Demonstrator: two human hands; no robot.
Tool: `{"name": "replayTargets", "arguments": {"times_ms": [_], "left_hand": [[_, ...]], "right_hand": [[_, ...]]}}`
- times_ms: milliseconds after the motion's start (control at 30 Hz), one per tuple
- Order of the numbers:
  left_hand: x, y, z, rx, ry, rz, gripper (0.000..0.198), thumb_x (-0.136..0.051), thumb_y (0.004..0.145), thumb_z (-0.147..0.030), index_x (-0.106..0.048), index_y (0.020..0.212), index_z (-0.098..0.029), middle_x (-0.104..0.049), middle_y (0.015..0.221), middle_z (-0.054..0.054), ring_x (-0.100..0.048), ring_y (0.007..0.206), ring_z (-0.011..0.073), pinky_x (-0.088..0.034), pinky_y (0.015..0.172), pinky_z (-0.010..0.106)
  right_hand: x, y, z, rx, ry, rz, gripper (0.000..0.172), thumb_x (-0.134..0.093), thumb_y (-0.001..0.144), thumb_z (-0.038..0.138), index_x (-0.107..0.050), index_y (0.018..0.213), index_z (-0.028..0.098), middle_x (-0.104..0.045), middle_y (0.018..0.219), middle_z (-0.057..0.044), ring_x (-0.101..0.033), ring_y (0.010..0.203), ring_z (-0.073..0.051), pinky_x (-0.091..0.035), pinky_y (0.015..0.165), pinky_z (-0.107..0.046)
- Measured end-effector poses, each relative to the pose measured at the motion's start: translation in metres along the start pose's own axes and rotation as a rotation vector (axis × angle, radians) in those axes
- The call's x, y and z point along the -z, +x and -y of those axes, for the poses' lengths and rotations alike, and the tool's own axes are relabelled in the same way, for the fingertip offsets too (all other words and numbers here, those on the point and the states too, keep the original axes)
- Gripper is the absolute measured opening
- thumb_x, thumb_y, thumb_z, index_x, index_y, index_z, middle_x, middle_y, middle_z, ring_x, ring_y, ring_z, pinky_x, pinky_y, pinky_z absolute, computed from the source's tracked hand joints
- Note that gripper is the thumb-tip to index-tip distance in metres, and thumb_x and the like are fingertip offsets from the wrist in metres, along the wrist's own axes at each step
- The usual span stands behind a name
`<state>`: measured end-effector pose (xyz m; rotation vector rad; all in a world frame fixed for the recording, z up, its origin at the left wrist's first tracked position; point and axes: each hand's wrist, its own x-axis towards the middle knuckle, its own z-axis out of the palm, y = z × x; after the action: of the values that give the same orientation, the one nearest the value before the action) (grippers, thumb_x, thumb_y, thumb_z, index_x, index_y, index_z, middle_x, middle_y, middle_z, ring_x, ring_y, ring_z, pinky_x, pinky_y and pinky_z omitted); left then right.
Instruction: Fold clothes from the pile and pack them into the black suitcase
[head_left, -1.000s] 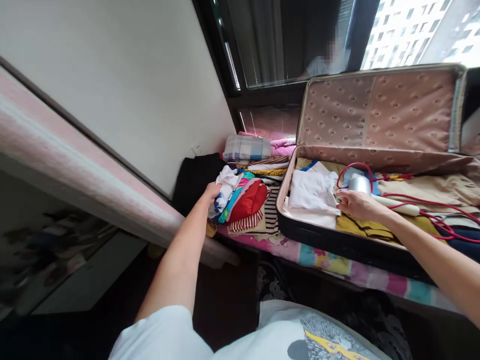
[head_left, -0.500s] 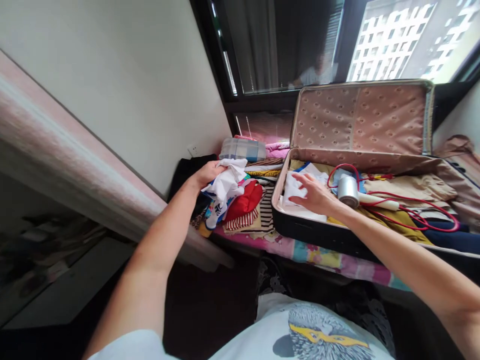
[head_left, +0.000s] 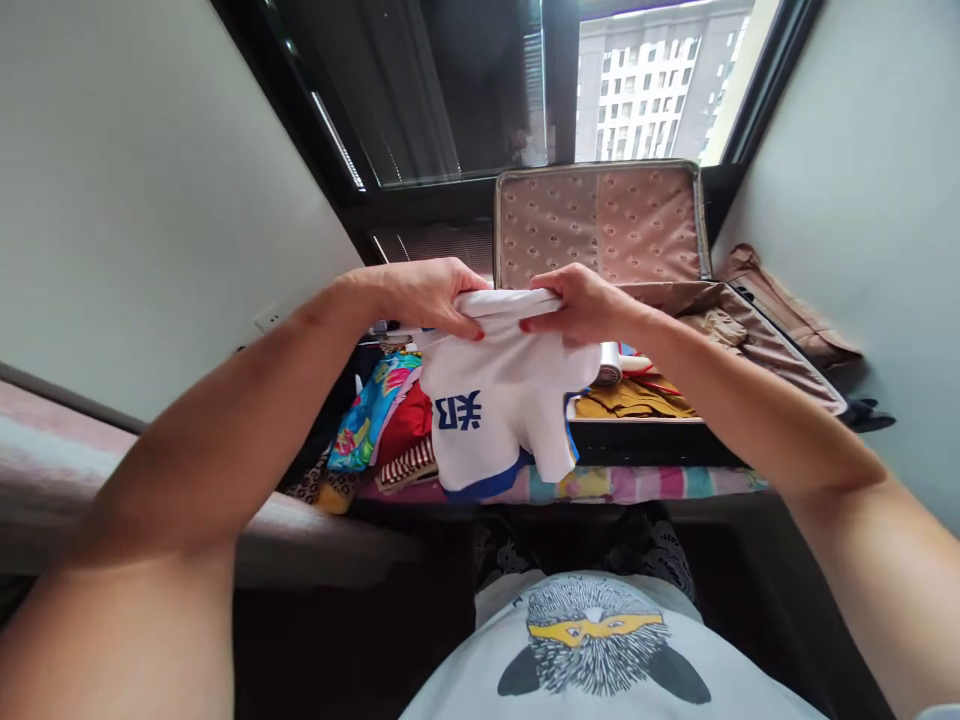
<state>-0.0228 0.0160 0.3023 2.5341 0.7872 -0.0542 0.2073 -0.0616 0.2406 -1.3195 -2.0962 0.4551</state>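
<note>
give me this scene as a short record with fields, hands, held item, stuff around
left hand: grips the top edge of the white garment
right hand: grips the same edge, close beside the left
white garment: hangs down, blue print, blue trim
suitcase: open behind, lid up, clothes inside
clothes pile: colourful, left of the suitcase
window: above

The person wears a white T-shirt (head_left: 600,660) with short sleeves, one sleeve edge showing at the lower right corner. Its front carries a printed grey-and-black spiky bird figure with a yellow mask across the eyes. Both forearms are bare. The left hand (head_left: 427,293) has red-painted fingernails; the right hand (head_left: 581,303) wears no visible rings.
</note>
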Motion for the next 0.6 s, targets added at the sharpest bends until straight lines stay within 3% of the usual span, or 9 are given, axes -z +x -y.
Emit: {"name": "replayTargets", "arguments": {"times_ms": [167,267,367,500,600], "left_hand": [[0.02,0.028,-0.001,-0.025,0.138,-0.011,0.042,-0.062,0.085,-0.029,-0.072,0.118,-0.006,-0.07,0.088,-0.002,-0.06,0.085,0.0107,-0.049,0.083,0.02],[0.024,0.058,0.006,-0.007,0.168,-0.019,0.041,-0.065,0.082,-0.033,-0.076,0.116,-0.011,-0.072,0.091,0.0,-0.063,0.083,0.0119,-0.049,0.08,0.019],[0.018,0.08,0.009,0.029,0.178,0.015,0.038,-0.067,0.079,-0.034,-0.079,0.111,-0.017,-0.074,0.09,0.0,-0.067,0.082,0.0156,-0.051,0.077,0.021],[0.01,0.079,0.001,0.022,0.122,0.057,0.041,-0.07,0.079,-0.038,-0.078,0.114,-0.02,-0.076,0.093,0.0,-0.068,0.091,0.0193,-0.053,0.083,0.024],[0.015,0.074,0.0,-0.001,0.002,0.122,0.041,-0.072,0.081,-0.038,-0.078,0.115,-0.018,-0.077,0.098,0.002,-0.067,0.091,0.0184,-0.053,0.087,0.027]], "right_hand": [[0.05,-0.004,-0.013,-0.075,-0.112,-0.009,0.01,-0.068,0.081,0.024,-0.064,0.077,0.017,-0.047,0.066,0.004,-0.046,0.066,-0.01,-0.036,0.059,-0.022],[0.062,0.01,-0.029,-0.2,-0.177,0.051,0.008,-0.069,0.082,0.024,-0.066,0.079,0.018,-0.048,0.064,0.004,-0.045,0.062,-0.01,-0.036,0.058,-0.024],[0.064,0.017,-0.046,-0.215,-0.256,0.083,0.01,-0.07,0.082,0.026,-0.066,0.078,0.018,-0.051,0.063,0.004,-0.046,0.06,-0.01,-0.037,0.058,-0.025],[0.072,0.007,-0.059,-0.128,-0.286,0.118,0.016,-0.074,0.08,0.031,-0.066,0.077,0.017,-0.058,0.069,0.001,-0.051,0.067,-0.012,-0.04,0.063,-0.026],[0.085,0.004,-0.066,-0.079,-0.235,0.161,0.023,-0.078,0.079,0.038,-0.068,0.081,0.016,-0.06,0.073,0.0,-0.055,0.072,-0.014,-0.042,0.067,-0.026]]}}
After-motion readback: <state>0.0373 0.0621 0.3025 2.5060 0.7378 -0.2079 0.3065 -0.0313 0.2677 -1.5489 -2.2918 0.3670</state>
